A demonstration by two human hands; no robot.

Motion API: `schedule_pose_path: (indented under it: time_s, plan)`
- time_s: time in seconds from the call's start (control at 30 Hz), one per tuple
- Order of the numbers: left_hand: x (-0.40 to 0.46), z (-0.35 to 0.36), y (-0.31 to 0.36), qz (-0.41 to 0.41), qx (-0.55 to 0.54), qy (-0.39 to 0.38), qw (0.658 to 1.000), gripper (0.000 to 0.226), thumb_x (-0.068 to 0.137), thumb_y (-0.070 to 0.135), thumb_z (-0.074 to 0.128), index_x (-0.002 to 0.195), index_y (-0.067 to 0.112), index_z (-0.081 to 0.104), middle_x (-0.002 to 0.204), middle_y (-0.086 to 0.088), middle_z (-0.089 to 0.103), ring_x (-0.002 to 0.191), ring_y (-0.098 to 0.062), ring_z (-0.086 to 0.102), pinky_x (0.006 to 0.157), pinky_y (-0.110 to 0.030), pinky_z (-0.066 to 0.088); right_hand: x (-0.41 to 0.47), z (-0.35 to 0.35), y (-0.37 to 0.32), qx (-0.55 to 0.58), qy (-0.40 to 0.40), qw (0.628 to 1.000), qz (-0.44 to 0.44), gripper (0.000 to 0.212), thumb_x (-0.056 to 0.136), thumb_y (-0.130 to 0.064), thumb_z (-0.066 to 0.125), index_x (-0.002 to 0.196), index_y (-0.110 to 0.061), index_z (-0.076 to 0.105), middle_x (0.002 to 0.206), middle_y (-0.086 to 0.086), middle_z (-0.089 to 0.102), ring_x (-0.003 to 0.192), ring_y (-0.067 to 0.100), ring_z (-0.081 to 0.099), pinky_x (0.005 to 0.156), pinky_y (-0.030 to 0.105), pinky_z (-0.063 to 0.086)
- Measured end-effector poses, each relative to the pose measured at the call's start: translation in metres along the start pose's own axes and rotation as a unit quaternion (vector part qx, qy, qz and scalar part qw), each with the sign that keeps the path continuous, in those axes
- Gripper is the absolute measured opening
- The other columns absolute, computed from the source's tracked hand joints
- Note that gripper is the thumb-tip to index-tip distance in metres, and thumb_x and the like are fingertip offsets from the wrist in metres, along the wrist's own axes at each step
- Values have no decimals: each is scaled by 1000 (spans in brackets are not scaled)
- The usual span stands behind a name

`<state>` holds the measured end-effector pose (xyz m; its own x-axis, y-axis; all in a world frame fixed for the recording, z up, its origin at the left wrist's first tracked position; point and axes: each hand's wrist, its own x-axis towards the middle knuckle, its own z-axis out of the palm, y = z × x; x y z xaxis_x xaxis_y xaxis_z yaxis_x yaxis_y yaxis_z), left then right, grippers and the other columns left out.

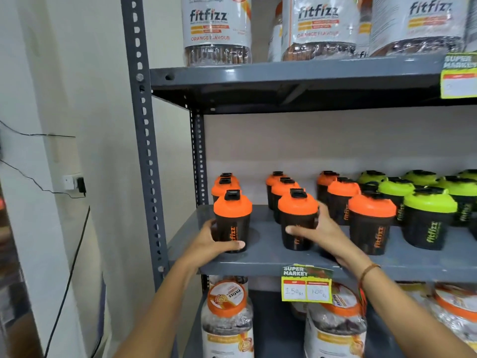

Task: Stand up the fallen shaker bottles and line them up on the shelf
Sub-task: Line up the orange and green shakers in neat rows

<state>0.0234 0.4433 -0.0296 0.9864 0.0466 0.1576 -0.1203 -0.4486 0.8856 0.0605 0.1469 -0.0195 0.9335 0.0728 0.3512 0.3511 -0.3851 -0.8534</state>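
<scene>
Black shaker bottles with orange lids stand upright in three rows on the grey middle shelf (268,259). My left hand (209,244) grips the front-left orange-lidded shaker (232,220) near its base. My right hand (317,232) wraps around the front shaker of the second row (298,218) from its right side. A third orange-lidded front shaker (371,223) stands to the right, untouched. Green-lidded shakers (428,218) stand upright in rows further right. No bottle lies on its side in view.
Large fitfizz jars (216,27) fill the upper shelf, and more jars (227,313) sit on the lower one. A yellow price tag (305,285) hangs from the middle shelf's front edge. The grey perforated upright (144,140) and a wall with a socket (73,182) are left.
</scene>
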Motion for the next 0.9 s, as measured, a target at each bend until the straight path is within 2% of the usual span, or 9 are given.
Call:
schedule_pose_path:
  time_s: [0.13,0.27,0.33,0.4,0.53,0.63,0.73,0.8,0.9]
  plan:
    - [5,4,-2,-1,13,9,1000,101,49,50,91,135,20,46,129,3,62,114,-16,60,103,-40,46,3,-4,11,-23,-50,998,-13,112,44,-57,91,139,-25,41,136,-2,60,126,19,58,108,47,46]
    - [3,7,-3,11,37,28,999,85,46,63,84,120,31,56,115,10,68,106,-12,64,92,-35,50,3,-5,19,18,-86,995,-41,89,51,-50,93,126,-48,46,134,-10,63,123,12,60,108,45,47]
    - [0,7,-6,13,50,50,997,85,43,68,80,117,33,58,114,11,69,103,-12,65,93,-38,51,2,-5,21,31,-100,994,-42,88,52,-47,94,127,-48,46,133,-10,64,121,9,62,105,40,50]
    - [-3,6,-8,21,65,69,995,82,43,71,79,113,34,60,112,11,70,101,-12,66,93,-43,52,2,-5,23,43,-110,992,-41,91,54,-44,94,132,-40,48,132,-8,65,117,5,65,98,31,53]
    - [-7,1,-9,30,59,66,996,82,42,70,80,111,29,62,109,9,72,99,-12,67,93,-45,53,1,-6,24,37,-118,992,-35,96,59,-40,94,141,-29,46,128,-12,67,112,1,66,87,19,54]
    - [-8,0,-8,28,55,59,996,85,42,70,80,113,28,62,111,8,71,101,-13,67,94,-45,53,1,-7,22,28,-117,992,-33,94,61,-41,94,141,-33,44,128,-16,64,114,0,64,87,17,52]
    - [-10,0,-7,26,57,56,996,81,41,71,80,110,33,60,111,11,70,101,-12,66,94,-44,53,1,-6,23,20,-107,994,-30,84,59,-46,94,129,-47,47,127,-19,64,114,0,63,89,19,51]
    - [-10,0,-6,28,60,56,996,73,41,72,79,103,40,57,109,12,69,101,-11,65,94,-44,52,1,-6,22,11,-97,995,-31,77,58,-48,93,118,-56,45,121,-23,63,111,-2,63,83,16,52]
    - [-8,1,-7,27,59,53,996,76,41,72,79,105,39,56,111,11,69,102,-12,65,95,-45,52,0,-6,21,-1,-89,995,-34,77,58,-52,92,117,-56,42,114,-29,59,105,-7,59,73,11,50]
